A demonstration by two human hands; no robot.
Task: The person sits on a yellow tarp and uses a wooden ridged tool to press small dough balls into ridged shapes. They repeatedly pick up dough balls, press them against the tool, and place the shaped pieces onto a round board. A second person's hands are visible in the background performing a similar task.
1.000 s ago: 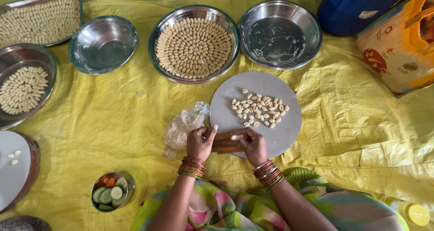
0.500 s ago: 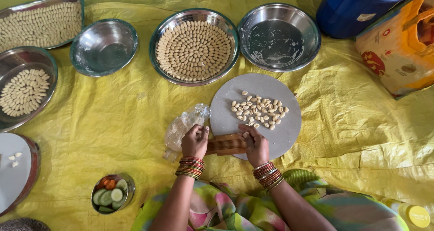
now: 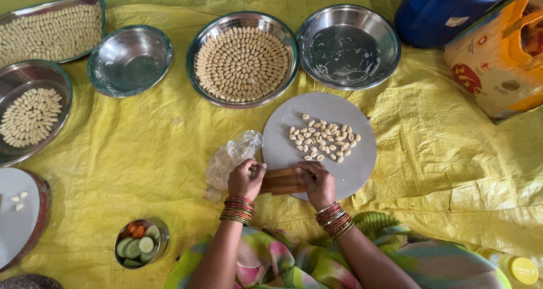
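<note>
My left hand (image 3: 245, 179) and my right hand (image 3: 318, 181) both grip a small ridged wooden board (image 3: 284, 181) at the near edge of a round grey board (image 3: 350, 164). A heap of small ribbed dough shells (image 3: 323, 138) lies on that grey board just beyond my hands. A crumpled clear plastic bag (image 3: 231, 157) rests on the yellow sheet right beside my left hand. Both wrists carry several red and gold bangles.
Steel bowls stand at the back: one packed with shaped dough pieces (image 3: 243, 61), two empty ones (image 3: 129, 58) (image 3: 348, 45). Trays of pieces sit at the left (image 3: 31, 114) (image 3: 51, 31). A small bowl of cucumber and carrot slices (image 3: 139, 245), a blue container (image 3: 447, 9) and an orange bag (image 3: 500, 60) are nearby.
My hands have shifted slightly toward me on the ridged wooden board, still pressed on it. The heap of shells and the bowls have not moved.
</note>
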